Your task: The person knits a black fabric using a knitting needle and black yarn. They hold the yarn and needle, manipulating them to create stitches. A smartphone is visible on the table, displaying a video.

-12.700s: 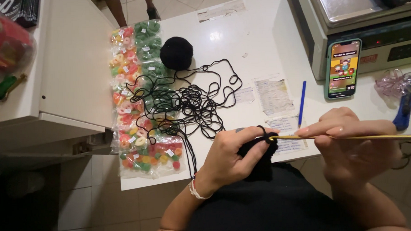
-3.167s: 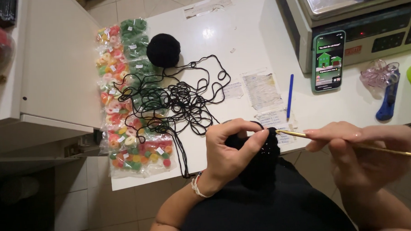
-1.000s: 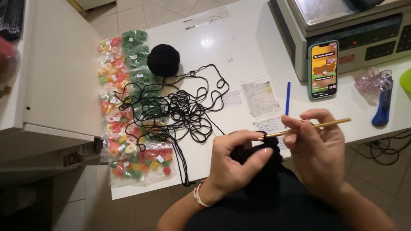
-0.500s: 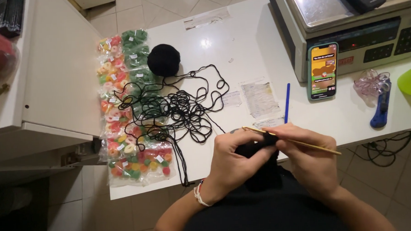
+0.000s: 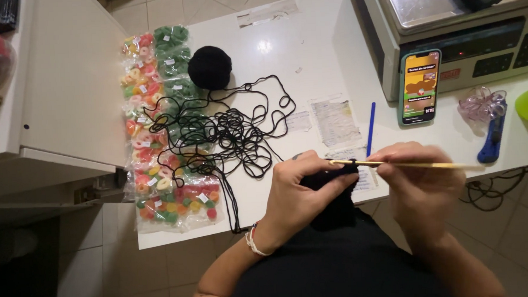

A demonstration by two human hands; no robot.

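Crochet hook [image 5: 405,164] pinched in right hand [image 5: 420,187], level, just below blue pen [image 5: 371,129]. Black knitted piece [image 5: 333,190] clasped by left hand [image 5: 295,191], left of pen, at table edge [image 5: 185,239].

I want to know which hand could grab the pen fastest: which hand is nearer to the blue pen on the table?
Right. The right hand sits just below the blue pen, almost under its lower tip. The left hand lies farther off, down and to the pen's left.
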